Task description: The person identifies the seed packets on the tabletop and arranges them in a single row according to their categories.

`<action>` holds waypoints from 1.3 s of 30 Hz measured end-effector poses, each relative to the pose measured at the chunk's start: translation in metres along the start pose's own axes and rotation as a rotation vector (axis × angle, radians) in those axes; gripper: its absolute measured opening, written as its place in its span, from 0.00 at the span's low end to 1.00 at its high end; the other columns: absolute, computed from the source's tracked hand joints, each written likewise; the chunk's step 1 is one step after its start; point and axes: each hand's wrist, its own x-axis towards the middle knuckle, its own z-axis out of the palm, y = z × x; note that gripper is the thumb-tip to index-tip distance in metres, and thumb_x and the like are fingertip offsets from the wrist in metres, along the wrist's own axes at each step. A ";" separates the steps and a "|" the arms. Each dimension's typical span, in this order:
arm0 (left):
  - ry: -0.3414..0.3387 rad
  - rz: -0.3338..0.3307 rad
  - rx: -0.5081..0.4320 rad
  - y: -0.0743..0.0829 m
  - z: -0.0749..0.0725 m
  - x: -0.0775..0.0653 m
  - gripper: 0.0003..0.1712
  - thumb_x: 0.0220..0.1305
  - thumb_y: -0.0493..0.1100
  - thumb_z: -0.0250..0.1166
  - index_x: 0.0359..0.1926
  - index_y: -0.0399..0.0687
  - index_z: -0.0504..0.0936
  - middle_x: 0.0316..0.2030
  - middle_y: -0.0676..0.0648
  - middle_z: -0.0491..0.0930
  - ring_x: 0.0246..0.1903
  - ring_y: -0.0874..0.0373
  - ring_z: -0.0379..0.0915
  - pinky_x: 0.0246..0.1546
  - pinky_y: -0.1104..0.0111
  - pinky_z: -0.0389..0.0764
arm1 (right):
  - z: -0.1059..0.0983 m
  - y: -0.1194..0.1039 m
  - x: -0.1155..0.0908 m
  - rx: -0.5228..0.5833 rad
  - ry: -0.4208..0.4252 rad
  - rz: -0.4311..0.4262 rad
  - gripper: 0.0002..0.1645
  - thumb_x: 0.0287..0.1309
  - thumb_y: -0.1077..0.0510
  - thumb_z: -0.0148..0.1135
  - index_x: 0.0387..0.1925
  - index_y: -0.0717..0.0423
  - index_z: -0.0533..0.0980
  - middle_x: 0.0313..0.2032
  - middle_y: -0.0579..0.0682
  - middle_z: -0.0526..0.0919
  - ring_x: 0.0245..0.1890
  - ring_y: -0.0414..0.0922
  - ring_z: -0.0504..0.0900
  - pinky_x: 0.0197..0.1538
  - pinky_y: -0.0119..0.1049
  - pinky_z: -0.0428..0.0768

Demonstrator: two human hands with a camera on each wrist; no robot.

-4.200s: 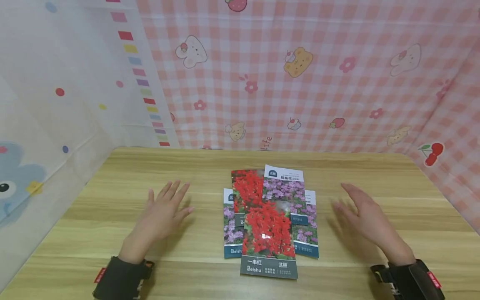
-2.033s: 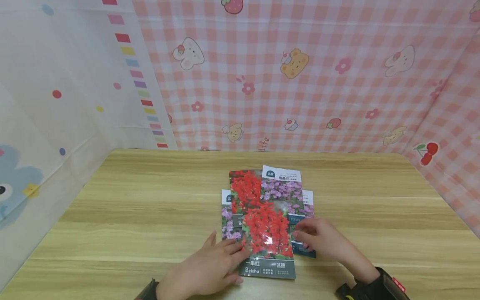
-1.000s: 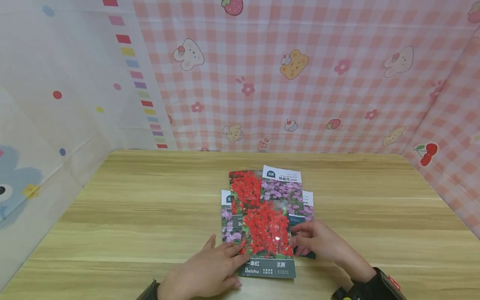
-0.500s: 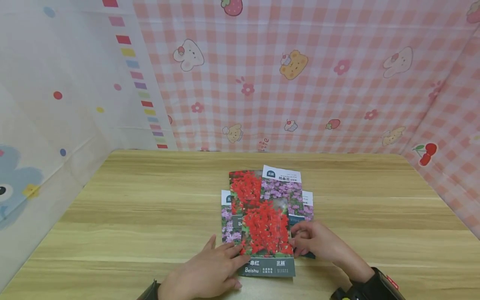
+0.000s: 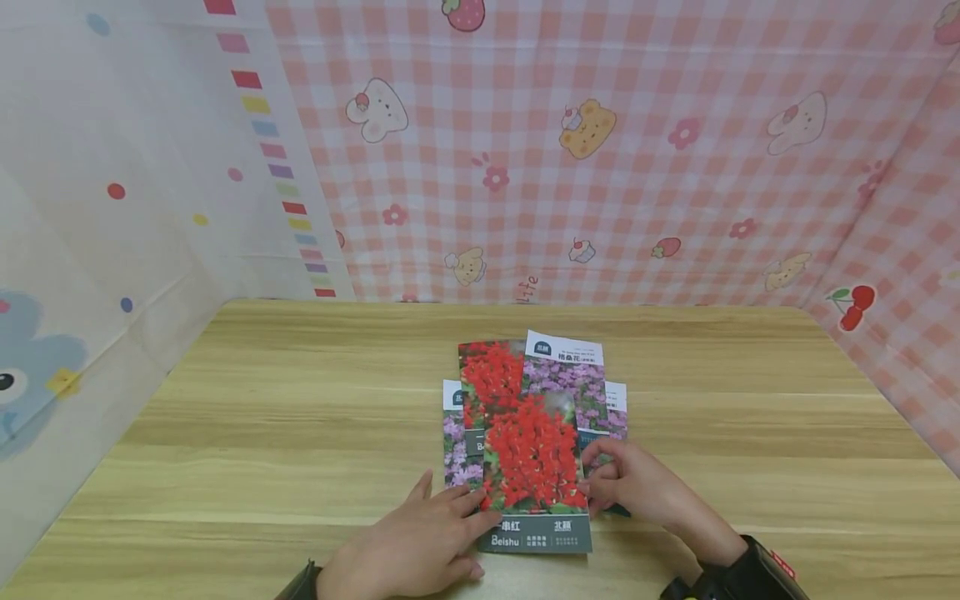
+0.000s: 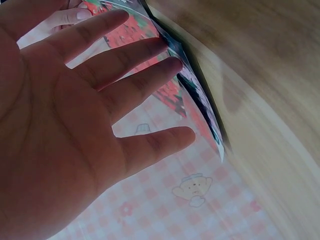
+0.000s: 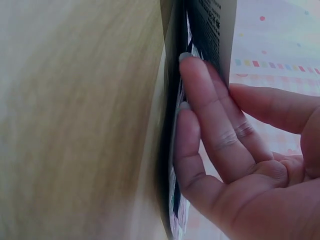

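Observation:
Several flower seed packets lie overlapping at the middle of the table. Frontmost and on top is a red-flower seed packet [image 5: 532, 454] with a grey lower band. My right hand [image 5: 633, 487] pinches its right edge; in the right wrist view, fingertips sit under the raised packet [image 7: 217, 35] with the thumb on its other side. At the lower left edge, my left hand [image 5: 416, 537] lies with fingers extended, their tips at the packet. Behind are another red-flower packet [image 5: 491, 371] and a purple-flower packet [image 5: 566, 379]. More purple-flower packets show at the left [image 5: 456, 437] and right [image 5: 617, 421], partly covered.
The wood-grain table [image 5: 285, 400] extends to both sides of the packets. A pink checked cloth [image 5: 637, 183] hangs behind it, and a white patterned cloth [image 5: 172, 150] hangs at the left.
Both hands have come in from the sides to the front packet. My right fingers have taken hold of its right edge, and its far end has tilted up slightly. The other packets stay put.

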 end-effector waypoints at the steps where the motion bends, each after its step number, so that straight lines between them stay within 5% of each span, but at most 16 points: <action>1: 0.001 0.000 0.003 0.000 0.000 0.000 0.31 0.58 0.58 0.59 0.62 0.57 0.69 0.63 0.49 0.63 0.61 0.51 0.59 0.55 0.40 0.59 | 0.000 0.000 0.000 0.013 0.001 -0.010 0.11 0.55 0.72 0.54 0.40 0.72 0.65 0.27 0.64 0.82 0.25 0.52 0.82 0.32 0.41 0.81; 15: 0.051 -0.059 0.052 0.002 -0.004 0.000 0.31 0.60 0.58 0.58 0.63 0.55 0.68 0.62 0.47 0.64 0.61 0.49 0.58 0.56 0.41 0.57 | -0.005 -0.001 -0.001 0.078 0.019 -0.044 0.13 0.55 0.73 0.52 0.43 0.72 0.64 0.31 0.65 0.82 0.31 0.51 0.82 0.35 0.41 0.80; 24: 0.262 -0.163 0.095 0.001 -0.009 -0.003 0.29 0.60 0.57 0.58 0.57 0.46 0.73 0.52 0.44 0.74 0.53 0.47 0.68 0.54 0.42 0.61 | -0.009 -0.008 -0.006 0.059 0.078 -0.074 0.13 0.55 0.73 0.52 0.43 0.71 0.63 0.30 0.64 0.81 0.27 0.49 0.81 0.36 0.39 0.80; 31: 0.345 -0.242 -0.067 0.000 -0.012 -0.001 0.31 0.63 0.57 0.54 0.56 0.38 0.73 0.48 0.40 0.77 0.50 0.47 0.72 0.55 0.41 0.59 | -0.007 -0.011 -0.009 0.119 0.066 -0.112 0.16 0.55 0.72 0.54 0.44 0.73 0.62 0.30 0.63 0.81 0.26 0.47 0.81 0.37 0.38 0.80; 39: 0.465 -0.158 -0.100 -0.002 -0.011 0.003 0.29 0.65 0.54 0.54 0.52 0.32 0.73 0.38 0.39 0.81 0.37 0.49 0.78 0.42 0.55 0.75 | -0.007 -0.013 -0.010 0.163 0.029 -0.113 0.14 0.57 0.70 0.55 0.43 0.69 0.63 0.29 0.57 0.83 0.28 0.47 0.82 0.40 0.37 0.79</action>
